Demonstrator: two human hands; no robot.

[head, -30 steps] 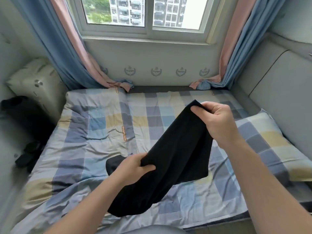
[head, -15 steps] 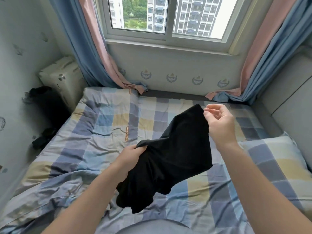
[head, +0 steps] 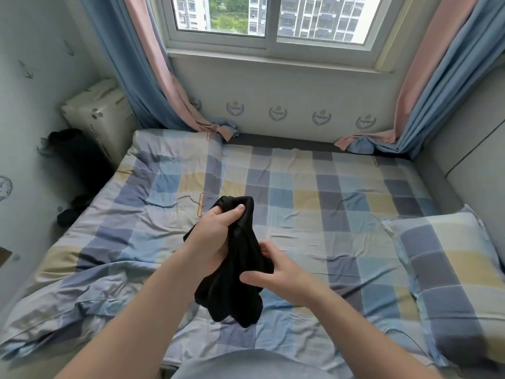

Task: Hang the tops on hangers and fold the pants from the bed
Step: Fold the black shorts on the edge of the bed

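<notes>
A black garment (head: 232,291) hangs bunched in the air over the near half of the bed (head: 314,203). My left hand (head: 216,233) grips its gathered top edge, thumb across the fabric. Lower down and to the right, my right hand (head: 276,272) pinches the cloth at mid-height, with its fingers curled into the folds. The garment's bottom dangles just above the checked sheet. Whether it is a top or pants cannot be told from its bunched shape. No hanger is visible.
A checked pillow (head: 448,277) lies at the bed's right side by a grey padded headboard (head: 470,149). Blue and pink curtains (head: 153,86) frame the window. Left of the bed stand a cream suitcase (head: 98,116) and dark items (head: 73,160) on the floor.
My right hand let go of the garment's upper corner and came down to take the cloth lower. My left hand rose and now holds the gathered top. The view shifted up and left.
</notes>
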